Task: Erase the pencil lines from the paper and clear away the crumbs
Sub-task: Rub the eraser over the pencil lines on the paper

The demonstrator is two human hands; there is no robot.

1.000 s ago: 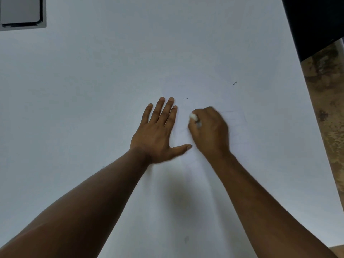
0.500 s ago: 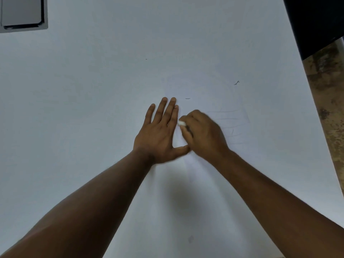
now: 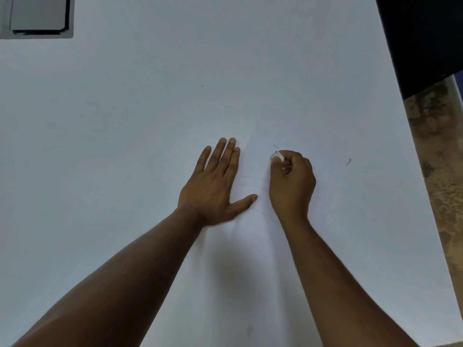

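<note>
A large white paper [image 3: 150, 146] covers most of the view. My left hand [image 3: 215, 186] lies flat on it, fingers spread, palm down. Just to its right, my right hand [image 3: 293, 186] is closed around a small white eraser [image 3: 277, 156], whose tip shows above my fingertips and touches the paper. Faint pencil lines [image 3: 250, 177] run between the two hands. A dark eraser crumb [image 3: 275, 146] lies just above the eraser; another crumb [image 3: 348, 161] lies further right, and a tiny speck [image 3: 202, 86] sits higher up.
A grey rectangular object with a dark edge [image 3: 37, 16] sits at the top left corner. A black surface [image 3: 423, 38] fills the top right. A mottled brown floor [image 3: 441, 159] shows past the paper's right edge.
My right hand with the eraser has swept left towards my left hand and back right again. My left hand stays pressed flat. The camera view has shifted, so everything sits lower in the frame.
</note>
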